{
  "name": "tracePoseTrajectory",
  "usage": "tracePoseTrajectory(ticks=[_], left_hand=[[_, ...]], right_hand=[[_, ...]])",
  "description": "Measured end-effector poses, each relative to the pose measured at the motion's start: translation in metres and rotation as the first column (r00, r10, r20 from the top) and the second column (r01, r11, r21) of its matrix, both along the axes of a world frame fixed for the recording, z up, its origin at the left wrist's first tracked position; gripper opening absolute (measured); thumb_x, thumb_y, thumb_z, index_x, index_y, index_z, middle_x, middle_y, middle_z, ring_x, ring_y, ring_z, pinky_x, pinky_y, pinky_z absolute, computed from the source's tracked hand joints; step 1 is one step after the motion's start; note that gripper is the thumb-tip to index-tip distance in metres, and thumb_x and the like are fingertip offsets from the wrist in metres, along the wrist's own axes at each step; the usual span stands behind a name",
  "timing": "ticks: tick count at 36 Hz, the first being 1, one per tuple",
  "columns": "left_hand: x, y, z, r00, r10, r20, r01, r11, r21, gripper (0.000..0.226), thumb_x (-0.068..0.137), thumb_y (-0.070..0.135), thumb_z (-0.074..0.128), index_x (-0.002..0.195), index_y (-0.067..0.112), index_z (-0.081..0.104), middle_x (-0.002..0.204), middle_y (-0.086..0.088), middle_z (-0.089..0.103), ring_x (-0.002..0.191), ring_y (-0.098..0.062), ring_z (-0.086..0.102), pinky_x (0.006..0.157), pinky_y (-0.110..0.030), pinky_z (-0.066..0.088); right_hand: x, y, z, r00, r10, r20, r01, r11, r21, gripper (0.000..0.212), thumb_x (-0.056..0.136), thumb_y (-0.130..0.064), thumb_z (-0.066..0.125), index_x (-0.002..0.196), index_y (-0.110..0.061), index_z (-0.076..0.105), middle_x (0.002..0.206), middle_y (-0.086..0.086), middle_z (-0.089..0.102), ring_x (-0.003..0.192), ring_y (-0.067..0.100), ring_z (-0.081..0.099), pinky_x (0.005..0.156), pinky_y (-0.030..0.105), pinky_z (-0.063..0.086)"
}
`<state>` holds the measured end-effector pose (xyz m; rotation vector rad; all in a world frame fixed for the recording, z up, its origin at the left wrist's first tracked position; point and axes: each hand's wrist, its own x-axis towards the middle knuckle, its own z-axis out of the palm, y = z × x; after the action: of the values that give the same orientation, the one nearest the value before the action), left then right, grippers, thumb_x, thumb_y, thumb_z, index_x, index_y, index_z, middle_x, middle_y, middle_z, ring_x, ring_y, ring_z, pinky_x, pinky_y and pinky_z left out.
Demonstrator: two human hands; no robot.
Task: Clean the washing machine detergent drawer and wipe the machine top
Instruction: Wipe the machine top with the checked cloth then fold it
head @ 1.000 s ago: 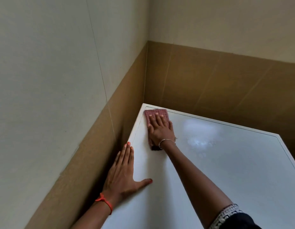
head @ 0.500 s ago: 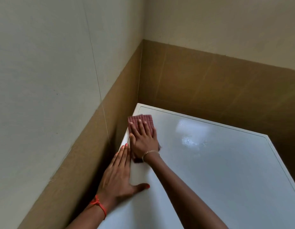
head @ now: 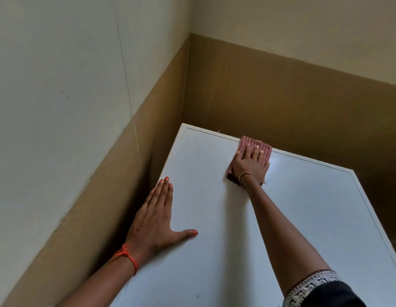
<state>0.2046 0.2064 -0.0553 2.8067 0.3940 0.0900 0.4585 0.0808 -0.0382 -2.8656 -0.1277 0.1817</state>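
Note:
The white top of the washing machine fills the lower right of the head view. A folded pink checked cloth lies flat near the top's back edge. My right hand presses on it with straight fingers spread over the cloth. My left hand rests flat on the top's left edge, fingers straight and thumb spread out to the right. The detergent drawer is out of view.
The machine stands in a corner. A wall runs close along its left side and another wall behind its back edge, both beige above and brown below. A narrow dark gap separates the machine from the left wall.
My right hand has slid the cloth from the back-left corner area to the right along the back edge. My left hand has stayed flat on the left edge.

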Motion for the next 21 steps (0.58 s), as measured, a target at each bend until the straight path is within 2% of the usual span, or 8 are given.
tracePoseTrajectory(ticks=[4,9,14,17,21], left_hand=[[0.000,-0.001,0.000,1.000,0.003,0.009,-0.003,1.000,-0.017,0.128,0.063,0.096,0.015,0.146,0.000,0.005,0.156,-0.010,0.000,0.145,-0.021,0.004,0.115,-0.030,0.002],[0.000,-0.001,0.002,1.000,0.014,0.007,-0.014,1.000,0.007,0.130,0.052,0.098,-0.003,0.141,0.005,-0.018,0.154,-0.006,-0.020,0.144,-0.016,-0.015,0.117,-0.028,-0.007],[-0.001,-0.001,0.003,1.000,0.020,0.003,-0.020,1.000,-0.002,0.130,0.053,0.097,0.002,0.144,0.006,-0.015,0.152,-0.004,-0.022,0.143,-0.014,-0.018,0.114,-0.026,-0.011],[0.000,-0.001,0.004,1.000,0.017,-0.006,-0.017,1.000,0.002,0.130,0.053,0.097,0.001,0.144,0.006,-0.016,0.153,-0.005,-0.022,0.143,-0.015,-0.018,0.115,-0.027,-0.011],[-0.001,-0.002,0.005,1.000,0.016,-0.022,-0.016,1.000,-0.004,0.130,0.055,0.096,0.006,0.147,0.006,-0.011,0.154,-0.006,-0.020,0.143,-0.015,-0.017,0.115,-0.028,-0.009]], right_hand=[[0.004,0.000,0.003,0.999,-0.052,-0.015,0.052,0.998,-0.024,0.055,0.099,-0.041,0.013,0.151,-0.024,0.004,0.158,0.003,-0.005,0.145,0.020,-0.007,0.115,0.045,-0.008],[0.004,0.001,0.005,0.954,0.299,-0.031,-0.300,0.952,-0.055,0.053,0.099,-0.042,0.017,0.149,-0.031,0.003,0.158,-0.001,-0.005,0.145,0.016,-0.006,0.117,0.041,-0.005],[-0.045,-0.024,0.007,0.868,0.496,-0.003,-0.495,0.865,-0.081,0.051,0.100,-0.043,0.018,0.148,-0.035,0.003,0.158,-0.006,-0.004,0.145,0.013,-0.005,0.116,0.038,-0.004],[-0.073,-0.061,0.005,0.874,0.486,0.004,-0.483,0.871,-0.092,0.052,0.098,-0.049,0.014,0.147,-0.038,0.002,0.157,-0.009,-0.005,0.145,0.011,-0.005,0.116,0.036,-0.004],[-0.066,-0.099,0.003,0.943,0.332,0.001,-0.329,0.937,-0.120,0.051,0.099,-0.047,0.016,0.147,-0.038,0.002,0.157,-0.009,-0.003,0.145,0.010,-0.004,0.117,0.037,-0.002]])
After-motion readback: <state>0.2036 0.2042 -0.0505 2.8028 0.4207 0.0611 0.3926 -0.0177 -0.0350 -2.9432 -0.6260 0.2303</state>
